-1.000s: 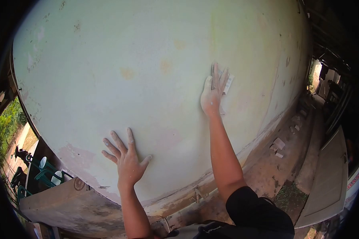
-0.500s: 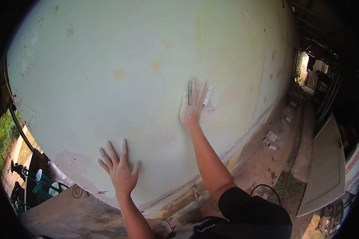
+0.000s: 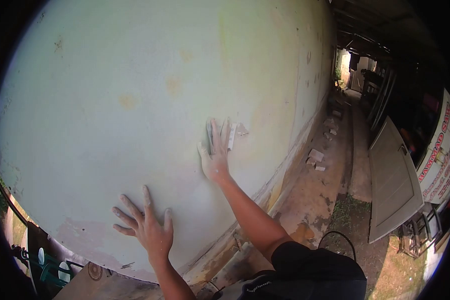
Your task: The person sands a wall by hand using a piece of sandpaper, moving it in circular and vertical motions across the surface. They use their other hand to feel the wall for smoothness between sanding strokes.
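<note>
My right hand (image 3: 216, 162), dusted white, lies against the pale green wall (image 3: 105, 145). Under its long, straight fingers is a thin sheet that looks like sandpaper (image 3: 232, 137); a white printed strip of it sticks out at the right, a grey edge at the left. The palm and fingers cover the rest. Just right of the sheet, a small chipped patch (image 3: 242, 129) marks the paint. Lower and to the left, my left hand (image 3: 152, 235) rests on the wall with fingers spread, holding nothing. Its fingertips are whitened too.
A long concrete ledge with broken chunks (image 3: 316, 156) runs along the wall's foot. To the right lean a loose door panel (image 3: 392, 182) and a lettered banner (image 3: 437, 155). Green chairs (image 3: 47, 267) stand at lower left. A dark loop of cable (image 3: 352, 240) arches beside my right sleeve.
The view has turned to the right. My right hand has slid down and slightly left along the wall with the sheet, away from the chipped patch. My left hand remains spread on the wall.
</note>
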The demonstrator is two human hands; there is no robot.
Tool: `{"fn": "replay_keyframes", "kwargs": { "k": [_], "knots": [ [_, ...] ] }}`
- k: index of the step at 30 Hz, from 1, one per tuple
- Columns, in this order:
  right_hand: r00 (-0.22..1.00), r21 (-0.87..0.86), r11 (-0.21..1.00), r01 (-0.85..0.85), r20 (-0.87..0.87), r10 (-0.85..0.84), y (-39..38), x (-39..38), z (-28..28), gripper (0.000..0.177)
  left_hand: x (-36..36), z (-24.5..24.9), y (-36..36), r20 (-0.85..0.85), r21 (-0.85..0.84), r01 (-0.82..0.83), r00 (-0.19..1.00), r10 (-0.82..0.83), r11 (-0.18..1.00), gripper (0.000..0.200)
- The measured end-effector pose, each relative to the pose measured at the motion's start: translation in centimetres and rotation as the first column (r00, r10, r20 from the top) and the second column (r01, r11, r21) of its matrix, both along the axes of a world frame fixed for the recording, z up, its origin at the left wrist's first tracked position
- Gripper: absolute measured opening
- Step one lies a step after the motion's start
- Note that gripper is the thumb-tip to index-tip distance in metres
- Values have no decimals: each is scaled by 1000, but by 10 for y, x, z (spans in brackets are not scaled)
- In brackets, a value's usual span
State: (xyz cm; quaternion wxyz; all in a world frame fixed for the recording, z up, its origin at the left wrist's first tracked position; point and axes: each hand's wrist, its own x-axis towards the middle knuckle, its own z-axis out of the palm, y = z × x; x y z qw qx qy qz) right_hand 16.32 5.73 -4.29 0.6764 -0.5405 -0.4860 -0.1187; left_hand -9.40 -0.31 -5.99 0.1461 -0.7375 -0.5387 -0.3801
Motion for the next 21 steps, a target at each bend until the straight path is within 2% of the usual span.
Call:
{"fn": "replay_keyframes", "kwargs": {
  "k": [2, 4, 5, 7, 9, 11, 12, 14, 16, 18, 19, 20, 21],
  "knots": [
    [981, 37, 999, 6, -195, 1, 16, 37, 65, 61, -1, -1, 0, 7, -8, 12, 1000, -12, 1000, 91],
    [981, 3, 994, 111, -161, -109, 19, 45, 103, 57, -1, -1, 1, 11, -22, 15, 1000, -15, 1000, 90],
    [980, 3, 993, 122, -160, -120, 16, 38, 103, 57, -1, -3, 2, 13, -22, 26, 1000, -26, 999, 90],
    [991, -30, 992, 119, -60, -120, 13, 14, 86, 59, -1, -6, 5, 25, 15, 34, 999, -34, 999, 89],
    [987, -70, 990, 122, 115, -114, 8, -28, 20, 62, 3, -5, 6, 28, 21, 33, 999, -34, 999, 88],
    [990, -255, 963, 84, 131, -51, -13, -77, -50, 65, 7, -3, 7, 30, 19, 42, 999, -42, 999, 88],
    [989, -258, 961, 99, 130, -67, -16, -75, -65, 65, 10, -1, 7, 36, 27, 52, 998, -53, 998, 88],
    [974, -279, 959, 50, 227, 16, -18, -62, -86, 66, 13, 1, 8, 37, 41, 73, 996, -75, 996, 88],
    [999, -234, 971, 37, 40, -29, -6, -26, -41, 63, 10, 2, 7, 39, 36, 83, 996, -84, 996, 88],
    [992, -82, 993, 85, -83, -92, 8, 20, 21, 61, 7, 0, 7, 1, 65, 90, 996, -90, 994, 91],
    [984, -80, 994, 73, -158, -85, 8, 32, 49, 61, 6, -1, 6, -31, 94, 94, 995, -92, 991, 94],
    [970, -75, 995, 62, -232, -78, 6, 36, 66, 62, 5, -1, 6, -34, 97, 96, 995, -93, 991, 94],
    [969, -70, 996, 64, -234, -79, 5, 32, 65, 62, 6, -1, 6, -28, 99, 96, 995, -94, 990, 94]
  ]
}}
